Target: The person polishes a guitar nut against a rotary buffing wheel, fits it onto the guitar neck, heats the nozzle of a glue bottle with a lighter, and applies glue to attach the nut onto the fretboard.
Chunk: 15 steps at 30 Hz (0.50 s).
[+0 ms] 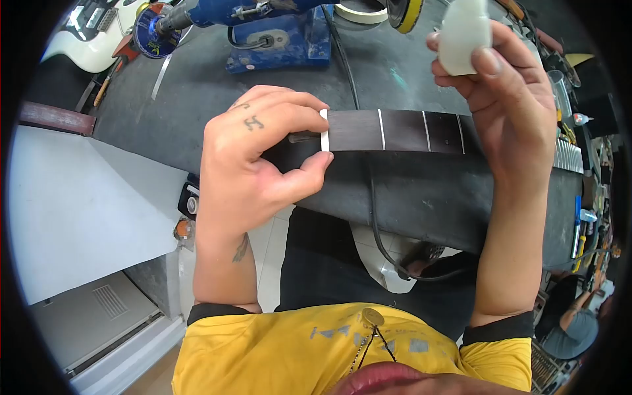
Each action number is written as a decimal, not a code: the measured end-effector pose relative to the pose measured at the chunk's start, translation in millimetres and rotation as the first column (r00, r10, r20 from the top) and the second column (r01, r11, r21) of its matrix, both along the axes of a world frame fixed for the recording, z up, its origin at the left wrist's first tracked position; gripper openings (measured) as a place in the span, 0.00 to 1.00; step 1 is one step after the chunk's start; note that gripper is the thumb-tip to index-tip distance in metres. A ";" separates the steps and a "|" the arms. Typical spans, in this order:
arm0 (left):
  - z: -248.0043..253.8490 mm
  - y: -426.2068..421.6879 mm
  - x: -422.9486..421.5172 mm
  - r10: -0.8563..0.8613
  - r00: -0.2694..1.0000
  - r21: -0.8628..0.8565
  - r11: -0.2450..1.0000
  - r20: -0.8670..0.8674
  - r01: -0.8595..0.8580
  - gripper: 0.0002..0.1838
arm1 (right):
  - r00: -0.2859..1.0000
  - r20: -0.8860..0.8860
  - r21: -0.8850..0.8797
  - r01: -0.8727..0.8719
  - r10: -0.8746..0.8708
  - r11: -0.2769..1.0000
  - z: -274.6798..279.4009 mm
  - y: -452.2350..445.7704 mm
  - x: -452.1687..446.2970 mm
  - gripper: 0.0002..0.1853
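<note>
Matte black and faintly scuffed, one workbench (197, 118) spreads across the upper half. Toward 12 o'clock stands one blue metal grinder (280, 45) with two round wheels (155, 34), one at each end; beside it lies one pale ring-shaped roll (362, 18). One glossy white guitar body (82, 49) sits at 10 o'clock.

Just off centre, toward 1 o'clock, is one dark, flat-looking guitar neck (405, 130), its long axis running nearly 9 to 3 o'clock, the nut end pointing to 9. Three thin, bright frets (426, 130) show crosswise before the right wrist hides the rest. Across its end stands one slim white nut (324, 131), pinched at both ends between thumb and forefinger of the left hand (257, 151). At 2 o'clock the right hand (510, 92) grips one translucent, smooth plastic bottle (465, 43), its top cut off by the edge of view.
</note>
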<state>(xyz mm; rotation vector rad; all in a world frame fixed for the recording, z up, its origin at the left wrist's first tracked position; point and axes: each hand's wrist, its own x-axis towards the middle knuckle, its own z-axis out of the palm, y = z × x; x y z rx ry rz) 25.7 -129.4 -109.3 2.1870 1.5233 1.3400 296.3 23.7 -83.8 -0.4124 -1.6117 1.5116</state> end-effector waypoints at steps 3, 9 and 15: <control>-2.4 1.0 0.0 -0.013 1.000 0.030 0.999 -0.023 0.014 0.21 | 0.999 0.053 -0.001 -0.002 0.002 1.000 -1.1 -8.0 -5.6 0.23; -3.7 0.1 -6.3 -0.085 0.995 0.036 0.996 -0.045 0.086 0.19 | 0.992 0.127 -0.180 -0.004 0.027 0.984 13.4 -22.6 -16.7 0.23; -0.4 -2.5 -7.6 -0.110 0.993 -0.006 0.994 -0.046 0.110 0.15 | 0.972 0.235 -0.171 0.064 -0.022 0.983 19.8 -18.5 -21.2 0.22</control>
